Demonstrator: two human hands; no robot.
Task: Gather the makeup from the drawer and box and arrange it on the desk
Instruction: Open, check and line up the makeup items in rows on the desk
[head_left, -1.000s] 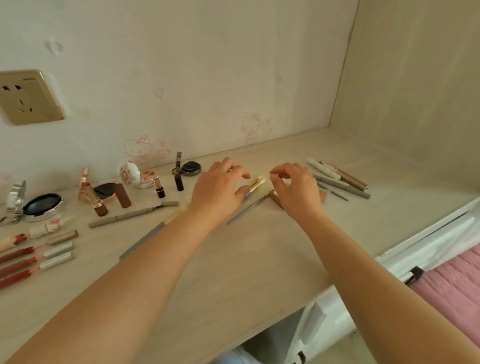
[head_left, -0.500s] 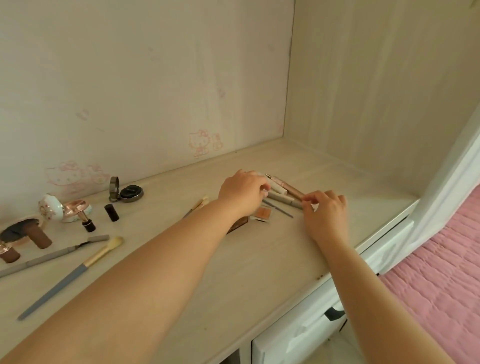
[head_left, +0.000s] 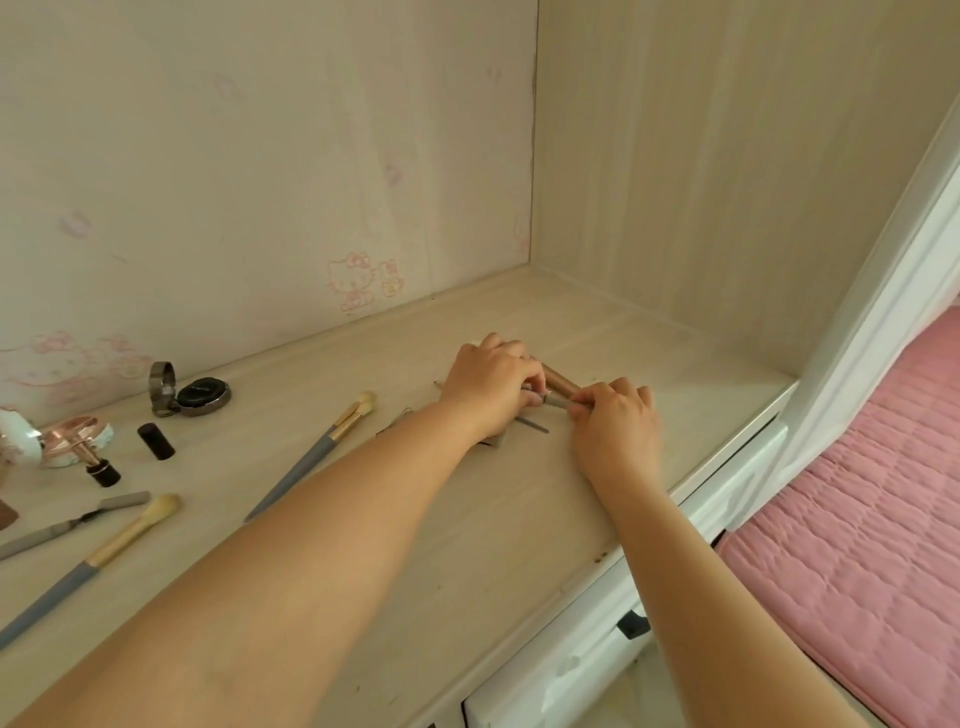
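My left hand (head_left: 488, 387) lies over a small bunch of makeup pens on the pale wooden desk (head_left: 519, 514), its fingers curled around them. A bronze tube (head_left: 560, 383) and a grey pencil (head_left: 557, 402) stick out between my two hands. My right hand (head_left: 615, 426) pinches the near end of the grey pencil. A thin dark stick (head_left: 535, 426) lies just below them. Two grey-handled brushes (head_left: 317, 457) (head_left: 93, 561) lie further left, with a dark lipstick cap (head_left: 156, 441), an open lipstick (head_left: 98, 467) and a round dark compact (head_left: 202, 397).
The desk sits in an alcove, with a wall behind and a wooden side panel (head_left: 727, 182) on the right. Below the front edge are white drawers (head_left: 566, 670). A pink quilted bed (head_left: 857, 519) lies to the right.
The view swung right, away from the items at the far left. Both hands moved from the brush and palette to the pens at the right and closed in on them.
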